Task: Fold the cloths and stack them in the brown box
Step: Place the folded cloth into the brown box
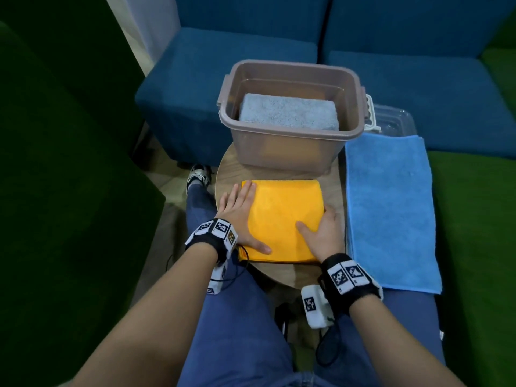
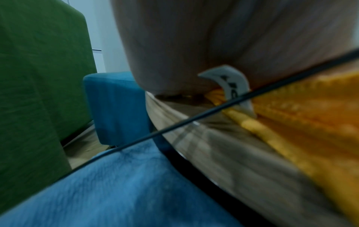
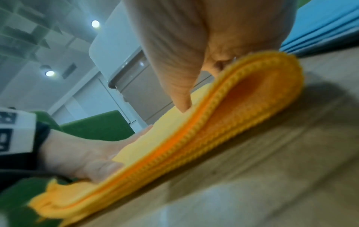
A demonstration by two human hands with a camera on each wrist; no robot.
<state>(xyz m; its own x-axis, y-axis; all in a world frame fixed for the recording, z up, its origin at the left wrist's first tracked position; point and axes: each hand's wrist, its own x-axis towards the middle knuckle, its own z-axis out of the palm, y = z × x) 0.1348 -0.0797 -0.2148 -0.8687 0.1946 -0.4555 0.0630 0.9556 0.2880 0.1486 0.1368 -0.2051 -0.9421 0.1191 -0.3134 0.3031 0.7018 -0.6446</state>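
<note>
Right hand [image 1: 326,233] is pinching the folded yellow cloth [image 1: 282,216] by its right edge, left hand [image 1: 240,216] lies flat on the other side, so slide both under, lift level into the brown box [image 1: 290,135] just ahead.

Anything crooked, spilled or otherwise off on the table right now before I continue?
Nothing spilled or damaged. One small thing: the folded yellow cloth has layers that do not line up at its near left corner, by the left hand, where a ragged bit sticks out. The grey cloth lies flat in the brown box.
</note>
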